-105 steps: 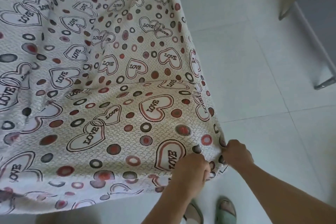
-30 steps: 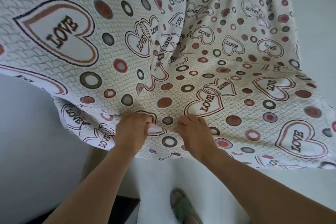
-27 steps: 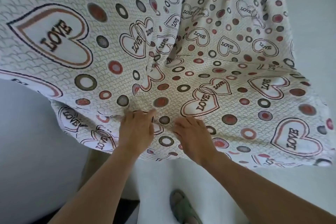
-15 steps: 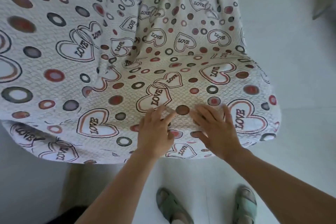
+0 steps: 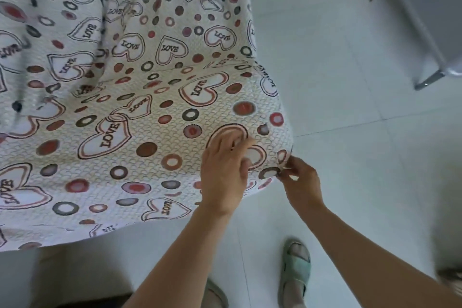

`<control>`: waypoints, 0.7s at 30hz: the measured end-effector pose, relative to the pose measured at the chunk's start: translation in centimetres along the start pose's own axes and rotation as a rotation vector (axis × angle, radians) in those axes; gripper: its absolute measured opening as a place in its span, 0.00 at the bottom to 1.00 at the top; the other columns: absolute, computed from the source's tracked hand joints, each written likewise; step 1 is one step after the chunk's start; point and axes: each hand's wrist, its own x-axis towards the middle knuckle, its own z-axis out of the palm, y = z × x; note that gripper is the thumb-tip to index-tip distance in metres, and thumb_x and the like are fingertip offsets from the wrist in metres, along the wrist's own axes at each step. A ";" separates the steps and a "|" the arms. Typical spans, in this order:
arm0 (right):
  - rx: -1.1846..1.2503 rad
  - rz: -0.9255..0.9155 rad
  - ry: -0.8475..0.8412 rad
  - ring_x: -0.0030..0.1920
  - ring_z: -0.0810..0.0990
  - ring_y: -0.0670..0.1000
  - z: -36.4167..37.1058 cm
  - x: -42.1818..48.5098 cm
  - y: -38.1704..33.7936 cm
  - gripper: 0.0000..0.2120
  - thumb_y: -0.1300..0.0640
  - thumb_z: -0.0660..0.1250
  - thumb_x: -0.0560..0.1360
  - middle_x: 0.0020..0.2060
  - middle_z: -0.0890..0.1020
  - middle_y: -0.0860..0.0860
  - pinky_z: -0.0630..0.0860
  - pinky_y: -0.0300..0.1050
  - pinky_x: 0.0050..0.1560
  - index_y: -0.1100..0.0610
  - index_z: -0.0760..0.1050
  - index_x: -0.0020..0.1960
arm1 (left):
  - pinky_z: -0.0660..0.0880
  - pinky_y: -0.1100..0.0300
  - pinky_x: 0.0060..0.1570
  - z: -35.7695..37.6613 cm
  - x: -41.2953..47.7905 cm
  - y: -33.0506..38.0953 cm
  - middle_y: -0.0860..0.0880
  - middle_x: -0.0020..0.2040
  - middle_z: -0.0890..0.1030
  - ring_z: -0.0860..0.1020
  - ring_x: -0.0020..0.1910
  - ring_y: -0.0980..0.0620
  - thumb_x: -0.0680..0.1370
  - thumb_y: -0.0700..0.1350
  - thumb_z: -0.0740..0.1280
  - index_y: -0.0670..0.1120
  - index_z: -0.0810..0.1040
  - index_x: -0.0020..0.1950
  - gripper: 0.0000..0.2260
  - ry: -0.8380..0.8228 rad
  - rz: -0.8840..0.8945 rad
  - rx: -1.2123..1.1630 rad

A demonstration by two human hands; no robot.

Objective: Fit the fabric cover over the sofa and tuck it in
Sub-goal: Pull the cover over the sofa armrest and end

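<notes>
fabric cover (image 5: 155, 112): white, printed with "love" hearts and rings, draped over the seat and back of the sofa, which it hides; hem hangs loose along the front
left hand (image 5: 225, 170): fingers straight, lying flat on the cover near the seat's front right corner
right hand (image 5: 301, 180): fingers curled, pinching the cover's edge at that corner
floor (image 5: 350, 132): pale tiles
sandal (image 5: 296, 270): green, below the right forearm

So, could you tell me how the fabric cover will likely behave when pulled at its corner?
Probably floppy: the fabric cover drapes in folds and hangs loose along its hem. Likely stretchy, as its weave looks taut where the right hand pinches the corner.
</notes>
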 end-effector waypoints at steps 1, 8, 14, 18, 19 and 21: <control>0.058 0.022 0.001 0.44 0.82 0.49 -0.1 0.4 0.0 0.11 0.65 0.70 0.72 0.43 0.84 0.46 0.76 0.41 0.41 0.54 0.80 0.52 | 0.72 0.49 0.58 0.5 -0.3 0.5 0.49 0.59 0.75 0.71 0.61 0.46 0.71 0.39 0.70 0.51 0.78 0.61 0.19 0.054 -0.026 -0.011; 0.005 0.095 -0.103 0.26 0.65 0.47 0.7 2.9 -1.0 0.09 0.70 0.62 0.69 0.26 0.73 0.49 0.60 0.33 0.20 0.59 0.71 0.34 | 0.69 0.63 0.55 4.1 -4.5 2.7 0.44 0.49 0.76 0.74 0.48 0.46 0.73 0.38 0.72 0.41 0.76 0.51 0.09 0.422 -0.419 -0.256; -0.182 0.108 -0.074 0.33 0.70 0.54 1.0 3.0 1.7 0.06 0.63 0.62 0.72 0.32 0.74 0.52 0.62 0.41 0.28 0.59 0.70 0.36 | 0.76 0.66 0.48 8.0 -6.9 3.1 0.47 0.52 0.80 0.81 0.47 0.53 0.73 0.43 0.74 0.40 0.72 0.60 0.19 0.403 -1.434 -1.035; -0.155 0.111 -0.068 0.30 0.68 0.52 1.7 2.9 2.9 0.10 0.61 0.63 0.73 0.31 0.72 0.52 0.62 0.41 0.29 0.58 0.67 0.34 | 0.77 0.54 0.58 8.2 -5.7 2.7 0.46 0.53 0.82 0.81 0.47 0.52 0.76 0.38 0.71 0.42 0.78 0.52 0.07 0.398 -1.617 -1.529; -0.088 0.112 -0.087 0.30 0.68 0.51 2.0 2.8 3.0 0.09 0.61 0.64 0.74 0.30 0.72 0.51 0.64 0.41 0.30 0.59 0.69 0.35 | 0.78 0.54 0.56 8.1 -5.7 2.7 0.45 0.50 0.82 0.81 0.45 0.52 0.75 0.37 0.71 0.41 0.78 0.52 0.06 0.395 -1.613 -1.528; 0.032 0.107 -0.116 0.30 0.69 0.51 2.4 2.2 3.4 0.07 0.60 0.65 0.74 0.30 0.73 0.52 0.66 0.43 0.32 0.64 0.73 0.40 | 0.81 0.57 0.48 8.7 -6.4 1.9 0.44 0.46 0.81 0.79 0.39 0.53 0.75 0.37 0.71 0.39 0.78 0.51 0.06 0.382 -1.581 -1.457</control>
